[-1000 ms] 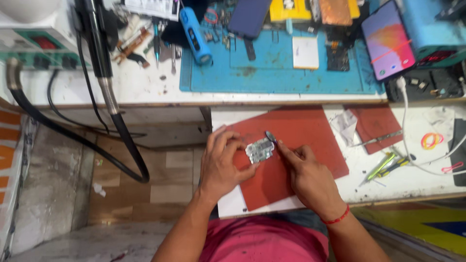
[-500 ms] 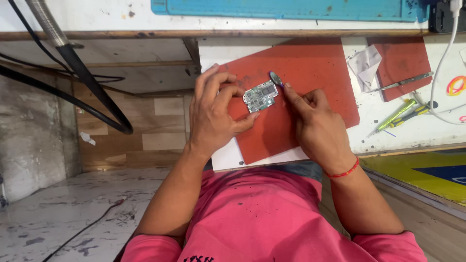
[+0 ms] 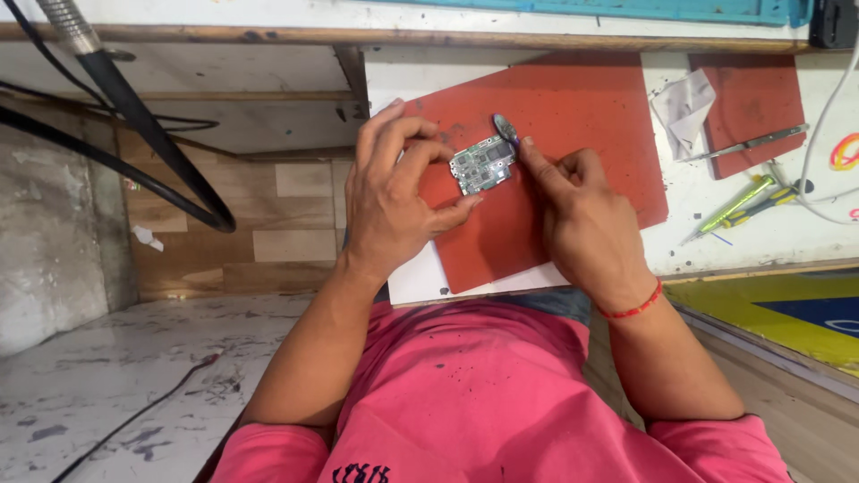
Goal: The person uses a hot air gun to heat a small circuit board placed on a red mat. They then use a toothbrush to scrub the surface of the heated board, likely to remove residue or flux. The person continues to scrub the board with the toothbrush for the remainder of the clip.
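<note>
Since the earlier picture the view has been tipped a little further down, so more of the pink shirt (image 3: 501, 394) is seen, while both hands are kept at the same spot over the red mat (image 3: 573, 134).

A small green circuit board (image 3: 483, 165) is held in the left hand (image 3: 394, 201). The grip of this hand is closed around the board, with the thumb under its lower edge and the fingers curled over its left side. The board is kept just above the red mat, near the mat's middle.

A thin grey tool (image 3: 506, 130) is pinched in the right hand (image 3: 582, 219). The grip here is closed tight on the tool, and the tip of the tool is laid against the top right corner of the board. A red thread band (image 3: 632, 310) is worn on the right wrist.

The red mat is spread on the white worktop (image 3: 716, 233). A second red mat (image 3: 756, 107) is seen to the right, with a crumpled tissue (image 3: 682, 105) and metal tweezers (image 3: 747, 143) on it. Green screwdrivers (image 3: 738, 204) are laid nearby. Black cables (image 3: 134, 134) are hung at the left.
</note>
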